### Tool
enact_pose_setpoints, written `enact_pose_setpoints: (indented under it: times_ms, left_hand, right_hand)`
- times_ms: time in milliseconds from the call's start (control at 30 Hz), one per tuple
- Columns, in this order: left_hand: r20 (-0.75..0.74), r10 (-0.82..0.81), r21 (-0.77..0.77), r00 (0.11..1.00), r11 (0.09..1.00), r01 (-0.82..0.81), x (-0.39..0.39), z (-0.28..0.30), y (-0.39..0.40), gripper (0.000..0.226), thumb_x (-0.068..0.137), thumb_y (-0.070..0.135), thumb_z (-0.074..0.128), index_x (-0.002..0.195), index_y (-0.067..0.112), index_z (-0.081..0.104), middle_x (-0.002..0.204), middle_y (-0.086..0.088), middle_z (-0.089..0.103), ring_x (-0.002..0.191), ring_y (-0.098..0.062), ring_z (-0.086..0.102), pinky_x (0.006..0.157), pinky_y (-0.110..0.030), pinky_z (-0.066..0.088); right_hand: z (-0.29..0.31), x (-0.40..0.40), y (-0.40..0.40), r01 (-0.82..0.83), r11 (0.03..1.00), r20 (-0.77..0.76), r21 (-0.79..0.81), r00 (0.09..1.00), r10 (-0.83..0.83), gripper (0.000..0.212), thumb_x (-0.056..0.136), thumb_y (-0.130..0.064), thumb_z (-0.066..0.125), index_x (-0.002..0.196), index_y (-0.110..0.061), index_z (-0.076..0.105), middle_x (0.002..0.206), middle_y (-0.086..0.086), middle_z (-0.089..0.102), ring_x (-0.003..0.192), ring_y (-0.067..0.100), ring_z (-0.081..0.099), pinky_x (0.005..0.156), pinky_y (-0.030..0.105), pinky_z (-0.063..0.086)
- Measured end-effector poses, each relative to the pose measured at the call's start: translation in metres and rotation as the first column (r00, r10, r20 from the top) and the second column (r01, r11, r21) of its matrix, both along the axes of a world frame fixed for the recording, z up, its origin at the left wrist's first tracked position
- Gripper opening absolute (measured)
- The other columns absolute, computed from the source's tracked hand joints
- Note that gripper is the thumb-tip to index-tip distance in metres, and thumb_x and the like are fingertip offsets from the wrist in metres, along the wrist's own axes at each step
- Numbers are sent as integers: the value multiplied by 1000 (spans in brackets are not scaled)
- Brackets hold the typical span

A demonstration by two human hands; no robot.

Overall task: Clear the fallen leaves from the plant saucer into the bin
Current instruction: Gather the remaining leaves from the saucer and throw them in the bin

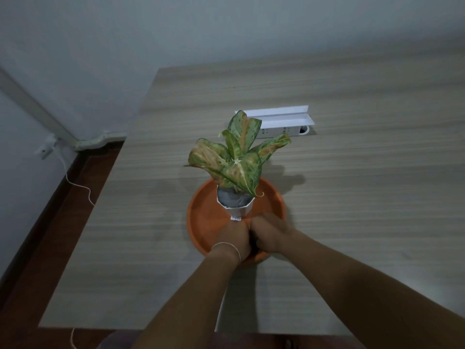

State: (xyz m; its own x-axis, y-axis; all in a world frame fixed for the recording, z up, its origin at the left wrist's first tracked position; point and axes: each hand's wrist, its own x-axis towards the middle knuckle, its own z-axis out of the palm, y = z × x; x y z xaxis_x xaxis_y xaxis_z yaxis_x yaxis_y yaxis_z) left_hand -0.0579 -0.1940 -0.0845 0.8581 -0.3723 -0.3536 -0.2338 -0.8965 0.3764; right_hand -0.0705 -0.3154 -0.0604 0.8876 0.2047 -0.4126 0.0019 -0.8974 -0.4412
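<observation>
A round orange plant saucer (203, 217) sits on the wooden table. In it stands a white faceted plant pot (237, 210) holding a plant (234, 157) with green leaves that are browning and spotted. My left hand (235, 236) and my right hand (270, 233) are pressed together over the near half of the saucer, fingers curled around the pot's narrow base. A thin string band circles my left wrist. The hands hide the pot's bottom and the saucer floor beneath them. The bare part of the saucer shows no loose leaves. No bin is in view.
A white power strip in an open cable box (281, 123) is set into the table (352, 197) behind the plant. The table's left edge (100, 197) drops to a dark floor with a white cable (80, 187) and a wall plug.
</observation>
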Motion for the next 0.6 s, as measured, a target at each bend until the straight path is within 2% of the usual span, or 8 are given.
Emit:
enact_pose_setpoints:
  times_ms: [100,300,367,467,533,600]
  left_hand:
    - [43,11,-10,999,1000,-10,1,-7,-3,13,83,20,56,83,11,65,93,-15,70,88,-34,65,74,-37,52]
    - [62,67,12,996,998,-68,9,-9,-2,18,84,16,52,92,5,63,102,-20,68,98,-38,63,75,-36,45]
    - [57,72,8,996,997,-73,14,-10,1,21,82,19,53,93,5,63,102,-21,68,98,-39,63,77,-38,49]
    - [57,136,0,989,991,-137,22,-3,14,23,82,26,57,92,8,67,99,-15,71,96,-35,65,79,-38,52]
    - [14,198,-35,980,980,-198,29,1,29,22,75,27,63,83,9,74,89,-10,75,91,-31,68,80,-36,56]
    - [-59,273,-87,960,957,-277,35,4,41,13,67,18,69,73,12,78,77,-7,77,80,-29,72,76,-36,60]
  right_hand:
    - [-2,-2,-3,-32,999,71,39,997,29,18,77,-5,56,89,-9,69,99,13,72,93,29,65,75,30,47]
    - [-11,3,-4,-36,999,98,-3,995,36,12,73,-13,61,75,-5,70,88,19,73,88,38,67,67,27,38]
    - [-5,9,-4,-7,999,96,-37,995,10,16,77,-17,64,83,-5,73,94,18,73,94,37,66,70,28,39]
    - [17,22,-12,48,998,202,31,978,-54,41,72,-30,74,107,-10,71,110,13,71,108,27,64,82,24,43]
    - [29,26,-19,0,1000,311,-6,950,1,41,63,-17,83,101,-4,73,105,13,74,103,22,68,80,23,50]
    - [29,29,-30,47,994,135,-96,990,-34,31,71,-17,72,97,-1,73,104,15,73,103,29,67,83,31,52]
